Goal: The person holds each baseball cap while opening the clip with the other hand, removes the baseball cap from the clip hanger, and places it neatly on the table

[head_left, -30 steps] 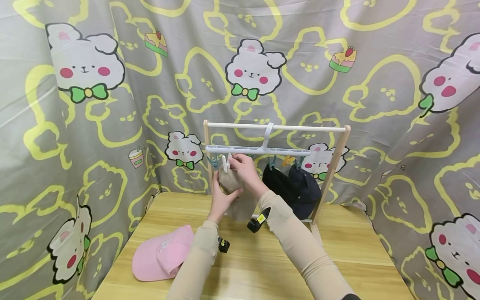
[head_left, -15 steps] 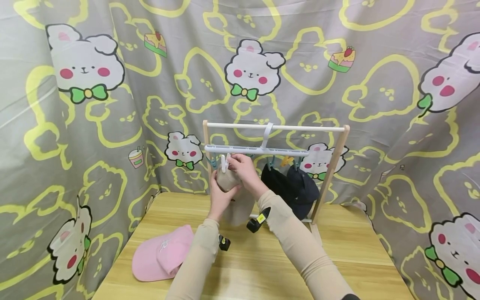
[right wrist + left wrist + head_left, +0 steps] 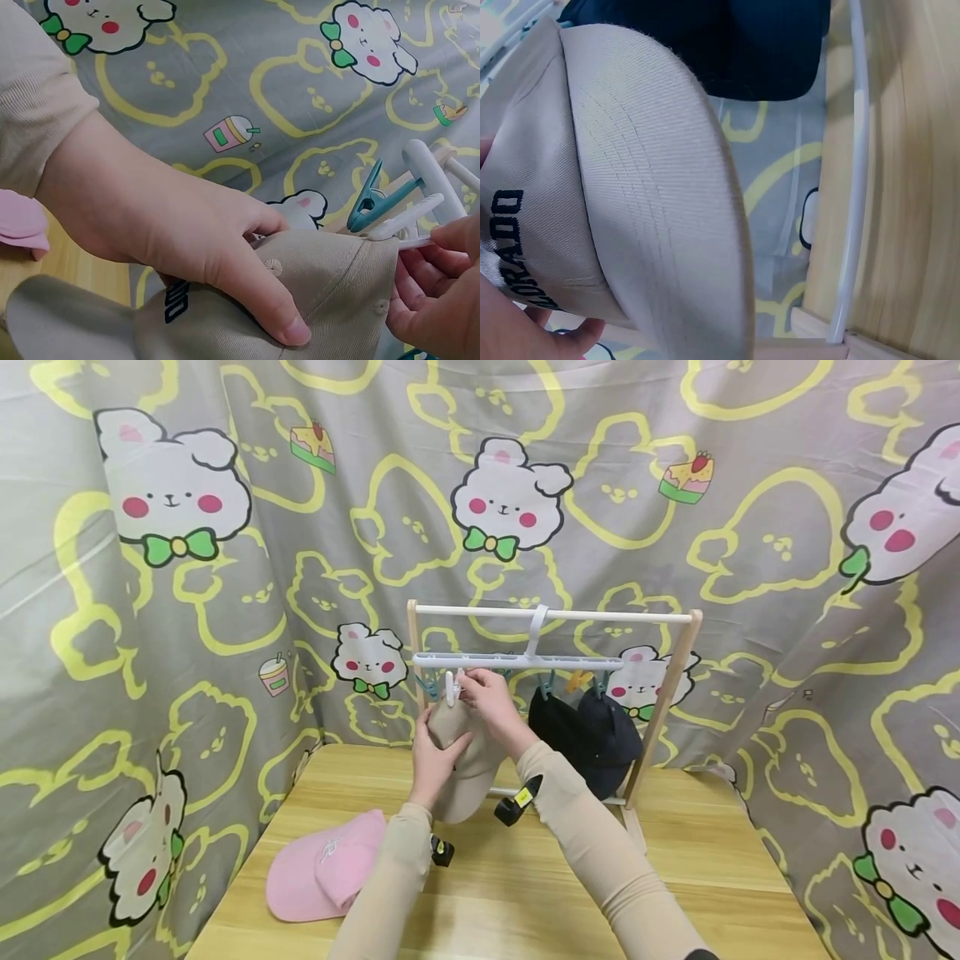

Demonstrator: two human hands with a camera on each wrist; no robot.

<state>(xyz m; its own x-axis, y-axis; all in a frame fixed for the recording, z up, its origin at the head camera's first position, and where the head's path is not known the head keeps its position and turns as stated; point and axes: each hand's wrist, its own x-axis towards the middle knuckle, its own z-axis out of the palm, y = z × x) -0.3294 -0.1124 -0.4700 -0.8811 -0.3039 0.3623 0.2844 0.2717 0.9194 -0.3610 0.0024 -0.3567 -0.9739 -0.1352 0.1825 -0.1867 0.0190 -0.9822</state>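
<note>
A beige baseball cap point(image 3: 459, 793) with dark lettering hangs brim down below the left part of a pale hanger bar point(image 3: 517, 662). My left hand point(image 3: 435, 760) grips its crown, thumb on the near side, as the right wrist view shows. The brim point(image 3: 656, 172) fills much of the left wrist view. A white clothespin point(image 3: 405, 219) sits at the cap's rear edge; my right hand point(image 3: 491, 702) pinches its end between thumb and fingers. Whether the clothespin bites on the fabric is hard to tell. Beside it hangs a teal clothespin point(image 3: 375, 201).
A black cap point(image 3: 558, 731) and a navy cap point(image 3: 613, 743) hang from teal clothespins on the right, an orange clothespin point(image 3: 577, 681) between those clips. The hanger hooks over a wooden rack point(image 3: 667, 702). On the table point(image 3: 555, 893), a pink cap point(image 3: 322, 870) lies front left.
The beige cap has turned and tilted, so its brim now shows lower and nearer. My left hand has shifted slightly left with it. My right hand stays at the white clothespin.
</note>
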